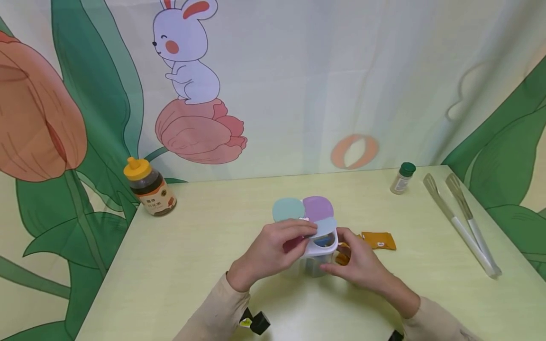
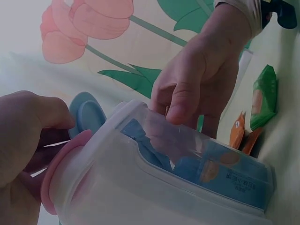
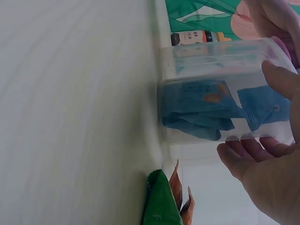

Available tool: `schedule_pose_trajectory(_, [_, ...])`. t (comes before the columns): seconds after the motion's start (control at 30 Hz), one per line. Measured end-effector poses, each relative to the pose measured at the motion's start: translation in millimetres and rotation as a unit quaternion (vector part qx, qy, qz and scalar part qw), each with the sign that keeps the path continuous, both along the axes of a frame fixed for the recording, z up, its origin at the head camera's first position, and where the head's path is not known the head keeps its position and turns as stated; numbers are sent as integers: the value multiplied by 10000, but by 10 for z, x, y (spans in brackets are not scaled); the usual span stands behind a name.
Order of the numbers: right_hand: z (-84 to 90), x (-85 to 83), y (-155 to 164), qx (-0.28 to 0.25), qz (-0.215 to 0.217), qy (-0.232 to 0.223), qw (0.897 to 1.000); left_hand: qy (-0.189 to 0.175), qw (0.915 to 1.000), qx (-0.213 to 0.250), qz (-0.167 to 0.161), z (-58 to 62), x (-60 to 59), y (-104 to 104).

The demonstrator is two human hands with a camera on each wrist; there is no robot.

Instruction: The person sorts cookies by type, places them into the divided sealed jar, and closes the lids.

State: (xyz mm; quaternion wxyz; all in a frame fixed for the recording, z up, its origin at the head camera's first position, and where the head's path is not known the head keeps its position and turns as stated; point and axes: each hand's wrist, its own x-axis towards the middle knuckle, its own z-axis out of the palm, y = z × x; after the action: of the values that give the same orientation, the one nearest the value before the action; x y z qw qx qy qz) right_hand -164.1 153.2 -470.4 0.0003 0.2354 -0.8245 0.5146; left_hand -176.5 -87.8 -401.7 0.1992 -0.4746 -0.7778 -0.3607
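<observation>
Clock set on the box, twelve at the curtain (image 1: 281, 94): a yellow-capped bottle (image 1: 154, 194) stands at ten o'clock on a pale table (image 1: 179, 274). A printed rabbit (image 1: 192, 80) perches on a flower at eleven, up on the curtain. At nine, a person's left hand (image 1: 275, 246) pinches the edge of a partly raised blue lid (image 1: 326, 227) with bent fingers. A green lid (image 1: 288, 209) is spread at eleven. At centre, the clear-walled, white-rimmed box (image 1: 314, 266) stands upright on the table, blue packets (image 3: 197, 108) inside (they show plainly through its wall in the right wrist view). A purple lid (image 1: 318, 208) is spread at twelve; a pink lid (image 2: 50, 171) shows in the left wrist view. At four, the right hand (image 1: 362, 265) grips the box, thumb and fingers on different sides. Orange packets (image 1: 379, 240) lie at three, near that hand, with a green packet (image 3: 161, 201) beside them in the wrist views. A green-capped shaker (image 1: 402, 180) stands at two; tongs (image 1: 466, 227) lie farther out at three.
</observation>
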Motion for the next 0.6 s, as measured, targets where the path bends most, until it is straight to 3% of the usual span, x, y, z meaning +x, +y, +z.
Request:
schedule_pose_trajectory(0.43, [2, 14, -139, 647, -776, 667, 9926, 550, 9979, -346, 47, 13, 12, 11])
schedule_pose_trajectory(0.6, [4, 16, -158, 681, -903, 654, 9914, 809, 9959, -413, 31, -9, 8, 10])
